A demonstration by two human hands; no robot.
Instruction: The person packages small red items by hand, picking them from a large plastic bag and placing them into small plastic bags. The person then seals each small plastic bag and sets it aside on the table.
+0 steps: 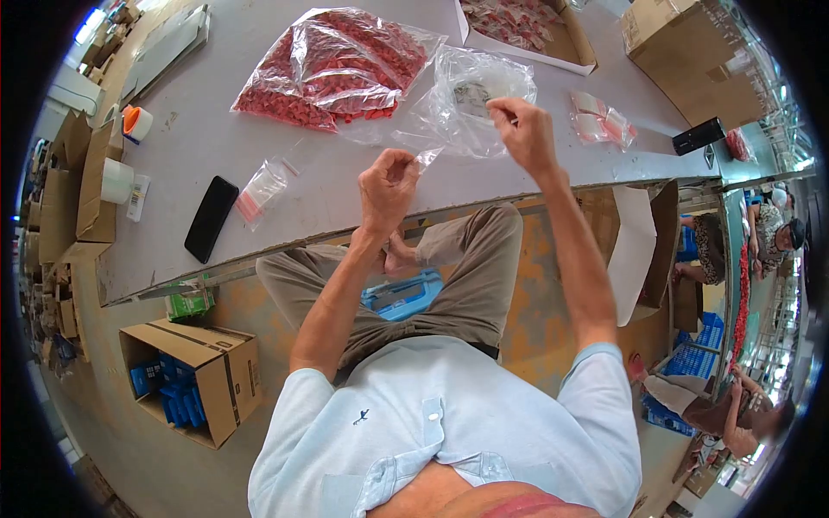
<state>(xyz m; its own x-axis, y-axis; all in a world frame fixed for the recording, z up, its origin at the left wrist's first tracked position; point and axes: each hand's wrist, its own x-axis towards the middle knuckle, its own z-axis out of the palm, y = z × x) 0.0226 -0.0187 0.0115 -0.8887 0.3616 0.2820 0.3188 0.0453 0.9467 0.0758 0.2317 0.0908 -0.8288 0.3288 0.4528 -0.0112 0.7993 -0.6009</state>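
Note:
My left hand (389, 188) is closed in a pinch on a small clear plastic bag (428, 159), which sticks out to the right of the fingers. Over the near side of a large clear plastic bag (458, 73) hovers my right hand (523, 136), its fingers pressed together; what they hold, if anything, is too small to make out. Inside that large bag lie small greyish pieces. To its left rests a big clear bag of small red parts (337, 73). Small zip bags with red edges (261, 192) lie left of my left hand.
An open box of filled packets (590, 59) stands at the back. More small bags (602, 121) and a black cylinder (698, 136) are on the right. A phone (211, 219) and tape roll (136, 123) lie left. Other people sit at far right.

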